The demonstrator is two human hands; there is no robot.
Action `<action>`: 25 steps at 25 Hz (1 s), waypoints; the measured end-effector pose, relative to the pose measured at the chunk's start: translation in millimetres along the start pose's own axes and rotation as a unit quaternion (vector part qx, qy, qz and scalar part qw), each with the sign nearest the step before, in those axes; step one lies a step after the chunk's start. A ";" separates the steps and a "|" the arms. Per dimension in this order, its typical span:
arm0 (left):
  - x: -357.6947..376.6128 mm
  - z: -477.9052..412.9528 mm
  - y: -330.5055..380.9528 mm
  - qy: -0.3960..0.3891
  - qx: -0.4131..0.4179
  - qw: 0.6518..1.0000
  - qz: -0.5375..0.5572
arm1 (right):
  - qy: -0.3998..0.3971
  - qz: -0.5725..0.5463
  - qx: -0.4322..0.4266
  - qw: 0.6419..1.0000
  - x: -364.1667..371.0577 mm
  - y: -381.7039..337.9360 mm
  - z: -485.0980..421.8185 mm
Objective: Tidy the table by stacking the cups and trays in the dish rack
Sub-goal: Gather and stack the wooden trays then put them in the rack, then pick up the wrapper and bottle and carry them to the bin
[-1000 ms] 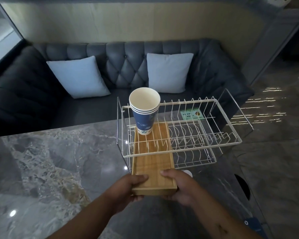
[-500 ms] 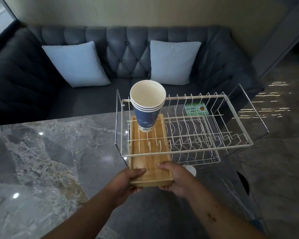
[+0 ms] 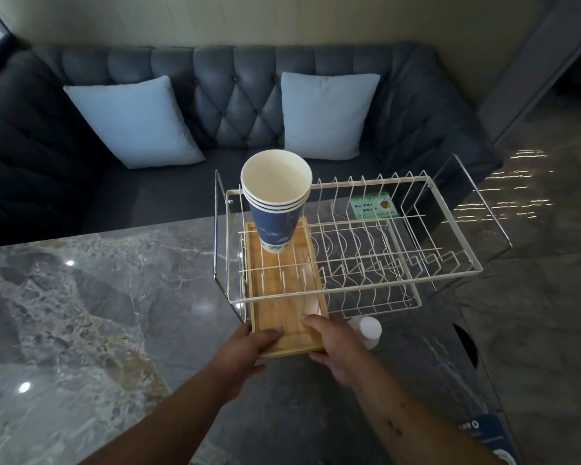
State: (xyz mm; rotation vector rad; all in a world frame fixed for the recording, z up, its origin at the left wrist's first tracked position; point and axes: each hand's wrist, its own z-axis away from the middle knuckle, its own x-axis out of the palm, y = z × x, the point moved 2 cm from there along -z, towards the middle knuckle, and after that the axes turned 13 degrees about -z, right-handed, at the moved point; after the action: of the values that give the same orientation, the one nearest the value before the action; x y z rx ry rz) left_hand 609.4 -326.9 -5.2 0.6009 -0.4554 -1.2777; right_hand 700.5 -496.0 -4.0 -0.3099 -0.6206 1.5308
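Hands: left (image 3: pixel 249 347), right (image 3: pixel 336 350) clamp wooden tray (image 3: pixel 282 297) | wire rack (image 3: pixel 383 263) | nested paper cups (image 3: pixel 275 209)

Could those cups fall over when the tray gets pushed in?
Maybe. The tall stack of blue paper cups stands upright on the far end of the wooden tray, so a jerk could tip it. Both hands, left and right, grip only the near end. The white wire dish rack could snag the tray.
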 end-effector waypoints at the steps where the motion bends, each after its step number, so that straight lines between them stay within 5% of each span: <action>1: -0.1 1.0 0.6 0.005 0.001 1.000 -0.012 | 0.000 0.002 -0.002 1.000 0.0 0.9 1.3; 9: -9.4 18.1 -3.2 0.016 0.013 0.991 -0.135 | 0.000 0.086 -0.005 0.996 -5.0 3.0 25.0; 14: -22.0 36.6 -16.5 -0.014 0.016 0.964 -0.264 | -0.037 0.173 -0.083 0.981 -20.8 19.3 47.5; 18: -31.0 41.0 -33.9 -0.013 -0.017 0.888 -0.460 | -0.050 0.320 -0.055 0.945 -41.1 32.0 63.0; 22: -29.1 51.5 -42.5 -0.038 0.007 0.739 -0.673 | -0.084 0.509 -0.024 0.856 -63.9 29.6 75.3; 25: -27.8 55.4 -46.5 -0.045 0.018 0.676 -0.735 | -0.076 0.592 -0.038 0.801 -81.4 15.2 82.5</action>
State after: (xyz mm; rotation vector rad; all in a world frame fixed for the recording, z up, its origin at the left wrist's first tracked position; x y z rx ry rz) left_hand 533.6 -317.0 7.5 0.9836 0.0529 -2.8639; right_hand 648.1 -590.9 39.8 -0.7260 -0.6351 2.7647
